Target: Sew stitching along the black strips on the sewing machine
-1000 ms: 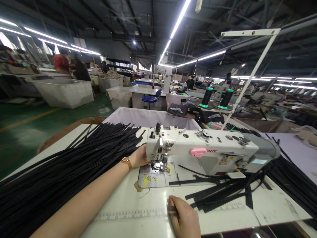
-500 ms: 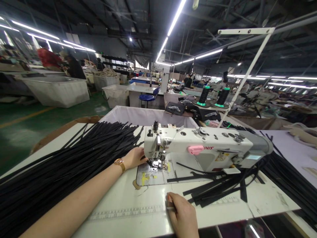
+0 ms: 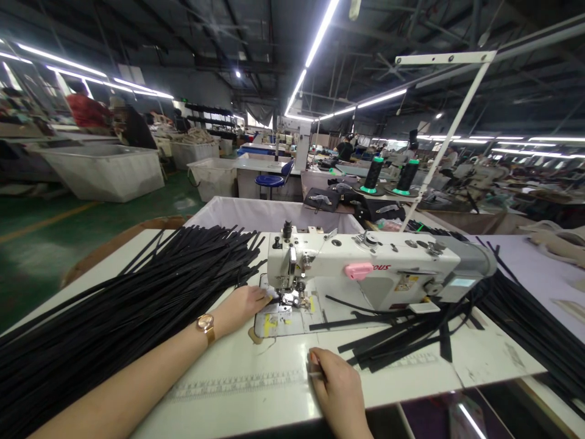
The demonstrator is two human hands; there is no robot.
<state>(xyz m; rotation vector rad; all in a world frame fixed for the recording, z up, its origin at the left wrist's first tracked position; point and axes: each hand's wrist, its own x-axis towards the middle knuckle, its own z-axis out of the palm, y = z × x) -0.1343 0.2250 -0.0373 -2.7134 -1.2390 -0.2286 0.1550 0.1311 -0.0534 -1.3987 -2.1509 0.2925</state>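
Black strips point(image 3: 114, 299) are lying piled on the desk point(image 3: 228, 414). The left hand point(image 3: 242, 308) is reaching beside the presser foot point(image 3: 290, 299) under the sewing machine point(image 3: 329, 253), its grip unclear; guiding there seems to call for clear fingertips. Across open desk, the right hand point(image 3: 339, 384) is curling apart near the front edge, contents unclear, loose strips point(image 3: 393, 344) lying beyond.

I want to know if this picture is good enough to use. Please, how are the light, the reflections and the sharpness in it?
Head view: tube lights glare white against a dark ceiling; a bright reflection lies on the tabletop; faraway people are blurry; the sewing machine is fairly clear.
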